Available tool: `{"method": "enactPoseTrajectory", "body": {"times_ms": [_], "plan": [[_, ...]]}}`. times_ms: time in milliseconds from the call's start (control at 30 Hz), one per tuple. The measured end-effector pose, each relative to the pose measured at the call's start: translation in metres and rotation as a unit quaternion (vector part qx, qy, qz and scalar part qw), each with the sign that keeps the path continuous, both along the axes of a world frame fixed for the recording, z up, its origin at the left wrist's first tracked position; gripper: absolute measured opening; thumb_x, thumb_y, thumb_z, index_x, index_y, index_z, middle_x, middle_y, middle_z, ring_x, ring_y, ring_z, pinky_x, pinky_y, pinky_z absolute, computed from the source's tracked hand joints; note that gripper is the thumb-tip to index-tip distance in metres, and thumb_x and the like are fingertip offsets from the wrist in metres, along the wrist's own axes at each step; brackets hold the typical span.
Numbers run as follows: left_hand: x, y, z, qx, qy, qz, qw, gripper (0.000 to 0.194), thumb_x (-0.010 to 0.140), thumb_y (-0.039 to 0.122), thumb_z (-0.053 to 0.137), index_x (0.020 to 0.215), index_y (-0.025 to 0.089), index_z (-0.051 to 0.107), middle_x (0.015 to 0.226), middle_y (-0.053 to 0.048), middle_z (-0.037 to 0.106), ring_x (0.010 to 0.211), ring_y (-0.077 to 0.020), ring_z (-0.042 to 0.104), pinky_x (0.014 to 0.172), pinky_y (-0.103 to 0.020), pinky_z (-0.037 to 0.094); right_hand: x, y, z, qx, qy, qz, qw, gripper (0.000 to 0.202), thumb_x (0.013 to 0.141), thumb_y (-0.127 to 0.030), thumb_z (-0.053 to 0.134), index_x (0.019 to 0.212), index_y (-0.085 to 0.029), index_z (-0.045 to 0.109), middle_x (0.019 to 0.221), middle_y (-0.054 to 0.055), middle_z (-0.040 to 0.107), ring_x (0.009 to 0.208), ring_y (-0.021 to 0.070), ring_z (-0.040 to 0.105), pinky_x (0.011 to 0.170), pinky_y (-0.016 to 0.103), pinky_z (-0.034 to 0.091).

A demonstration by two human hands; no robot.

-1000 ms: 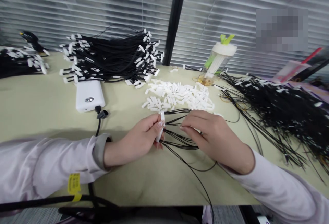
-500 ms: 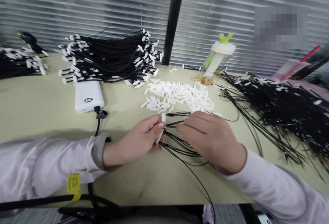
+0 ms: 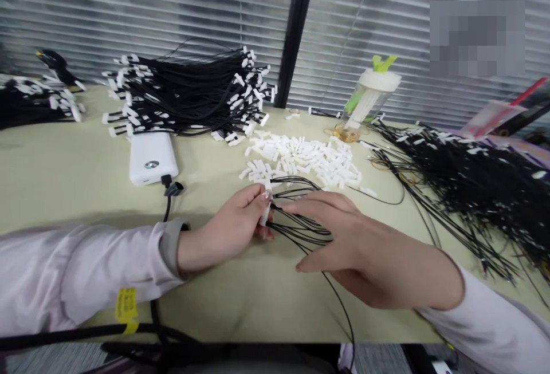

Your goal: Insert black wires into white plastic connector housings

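Note:
Near the middle of the table, my left hand point(image 3: 232, 222) pinches white connectors point(image 3: 266, 213) between thumb and fingers. Thin black wires point(image 3: 301, 228) run from these connectors to the right, and one long wire curves down past the table's front edge. Over the wires is my right hand point(image 3: 365, 248), thumb and fingers apart, with nothing seen in its grasp; its fingertips are close to the wires, and whether they touch is unclear. Just behind the hands lies a heap of loose white connectors point(image 3: 309, 159).
A large bundle of black cables with white ends point(image 3: 184, 96) lies at the back left, in front of a white power bank point(image 3: 152, 159). Behind the heap stands a clear jar point(image 3: 369, 99). More black wires point(image 3: 464, 179) spread at the right.
My right hand has opened from a pinch on the wires and shifted right and slightly toward me. My left hand still grips the connectors.

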State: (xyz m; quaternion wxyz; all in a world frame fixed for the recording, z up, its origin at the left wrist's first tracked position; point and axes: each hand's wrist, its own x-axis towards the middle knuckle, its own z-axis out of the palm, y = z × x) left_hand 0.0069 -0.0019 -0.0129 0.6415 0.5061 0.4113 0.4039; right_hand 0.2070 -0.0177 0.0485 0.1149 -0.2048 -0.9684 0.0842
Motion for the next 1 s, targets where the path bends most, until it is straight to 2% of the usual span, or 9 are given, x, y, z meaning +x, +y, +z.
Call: {"method": "enactPoseTrajectory", "body": {"times_ms": [100, 233, 367, 433, 600, 667, 733, 867, 1000], "plan": [[0.000, 0.000, 0.000, 0.019, 0.012, 0.012, 1.000, 0.020, 0.084, 0.033, 0.041, 0.071, 0.017, 0.044, 0.060, 0.005, 0.046, 0.048, -0.0070, 0.048, 0.052, -0.023, 0.047, 0.009, 0.009, 0.001, -0.034, 0.021, -0.007, 0.999, 0.017, 0.074, -0.014, 0.056, 0.077, -0.026, 0.068, 0.129, 0.005, 0.040, 0.124, 0.0238, 0.028, 0.099, 0.046, 0.026], [0.000, -0.002, 0.001, 0.017, 0.016, 0.036, 0.999, 0.020, 0.083, 0.032, 0.041, 0.070, 0.018, 0.044, 0.062, 0.004, 0.046, 0.049, -0.0070, 0.046, 0.056, -0.026, 0.050, 0.030, 0.030, 0.005, -0.158, 0.181, -0.034, 0.970, 0.014, 0.074, -0.015, 0.059, 0.076, -0.026, 0.067, 0.120, 0.003, 0.050, 0.116, 0.0201, 0.042, 0.098, 0.045, 0.032], [0.000, -0.002, 0.003, 0.017, 0.029, 0.032, 0.999, 0.019, 0.084, 0.030, 0.039, 0.069, 0.018, 0.041, 0.062, 0.004, 0.046, 0.048, -0.0068, 0.047, 0.056, -0.026, 0.050, 0.046, 0.053, -0.002, -0.267, 0.414, -0.132, 0.860, 0.002, 0.073, -0.025, 0.061, 0.073, -0.023, 0.059, 0.096, 0.000, 0.059, 0.092, 0.0154, 0.057, 0.088, 0.043, 0.042], [-0.001, -0.002, 0.004, 0.019, 0.040, 0.033, 0.998, 0.018, 0.084, 0.029, 0.038, 0.070, 0.018, 0.041, 0.063, 0.004, 0.046, 0.049, -0.0071, 0.049, 0.056, -0.026, 0.049, 0.051, 0.063, -0.002, -0.297, 0.490, -0.181, 0.799, 0.010, 0.073, -0.028, 0.059, 0.070, -0.022, 0.052, 0.080, -0.002, 0.057, 0.079, 0.0124, 0.058, 0.081, 0.040, 0.045], [0.000, -0.003, 0.005, 0.022, 0.048, 0.031, 0.998, 0.018, 0.084, 0.030, 0.038, 0.070, 0.019, 0.041, 0.062, 0.005, 0.045, 0.050, -0.0075, 0.050, 0.054, -0.024, 0.048, 0.058, 0.073, 0.013, -0.245, 0.622, -0.290, 0.685, 0.017, 0.086, -0.029, 0.036, 0.071, -0.022, 0.039, 0.064, -0.004, 0.040, 0.058, 0.0068, 0.047, 0.067, 0.027, 0.045], [0.000, -0.004, 0.007, 0.030, 0.052, 0.024, 0.998, 0.019, 0.084, 0.030, 0.038, 0.070, 0.019, 0.041, 0.061, 0.005, 0.045, 0.049, -0.0073, 0.049, 0.053, -0.023, 0.047, 0.055, 0.069, 0.016, -0.231, 0.638, -0.315, 0.664, 0.015, 0.087, -0.028, 0.035, 0.075, -0.022, 0.041, 0.060, -0.005, 0.035, 0.048, 0.0060, 0.038, 0.058, 0.023, 0.042], [0.000, -0.005, 0.008, 0.050, 0.064, 0.017, 0.997, 0.020, 0.084, 0.030, 0.038, 0.067, 0.018, 0.040, 0.059, 0.006, 0.045, 0.048, -0.0072, 0.049, 0.051, -0.022, 0.044, 0.045, 0.058, 0.014, -0.240, 0.602, -0.325, 0.689, 0.010, 0.085, -0.027, 0.039, 0.081, -0.023, 0.047, 0.054, -0.007, 0.033, 0.043, 0.0061, 0.032, 0.050, 0.022, 0.038], [0.001, -0.007, 0.009, 0.075, 0.093, 0.005, 0.993, 0.023, 0.086, 0.028, 0.036, 0.065, 0.018, 0.038, 0.058, 0.006, 0.045, 0.049, -0.0071, 0.050, 0.049, -0.020, 0.040, 0.013, 0.025, -0.001, -0.188, 0.387, -0.339, 0.836, 0.013, 0.079, -0.030, 0.051, 0.085, -0.020, 0.058, 0.051, -0.004, 0.046, 0.049, 0.0083, 0.043, 0.048, 0.021, 0.034], [0.001, -0.007, 0.010, 0.078, 0.107, -0.002, 0.991, 0.022, 0.086, 0.028, 0.034, 0.066, 0.018, 0.038, 0.058, 0.006, 0.044, 0.049, -0.0072, 0.050, 0.049, -0.020, 0.039, -0.011, 0.006, -0.015, -0.157, 0.207, -0.306, 0.916, 0.016, 0.079, -0.033, 0.052, 0.075, -0.018, 0.058, 0.047, -0.005, 0.045, 0.044, 0.0058, 0.035, 0.043, 0.019, 0.028]]}}
